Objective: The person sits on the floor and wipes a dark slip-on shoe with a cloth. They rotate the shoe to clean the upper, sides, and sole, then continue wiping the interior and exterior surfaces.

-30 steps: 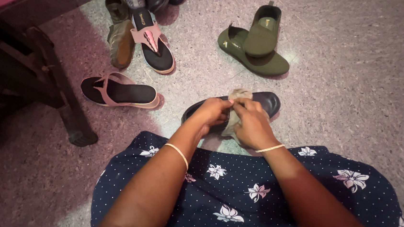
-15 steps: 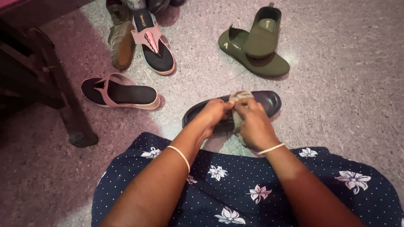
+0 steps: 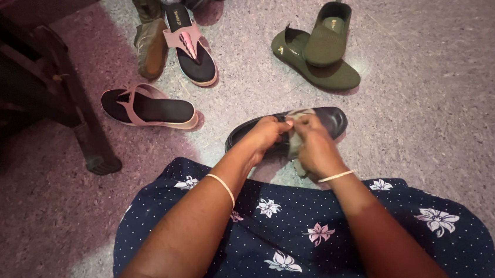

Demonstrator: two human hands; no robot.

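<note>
Now, right hand [image 3: 317, 147]: you are pinching a small grey-green cloth [image 3: 297, 144], fingers closed on it.
Left hand [image 3: 268, 134]: you are gripping the black shoe [image 3: 328, 119] at its near end, fingers curled.
Shoe axis: running left-right on the floor [image 3: 434, 112], toe to your right, directly beneath both hands.
Beyond: olive slip-ons [image 3: 317, 48], pink sandals [image 3: 151, 108].

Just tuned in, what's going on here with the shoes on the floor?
A person sitting on the floor works on a black shoe lying in front of their lap. The left hand steadies the shoe while the right hand presses a small greyish cloth against it. Further out on the speckled floor lie a pair of olive green slip-ons, one stacked across the other, and two pink sandals, untouched.
</note>
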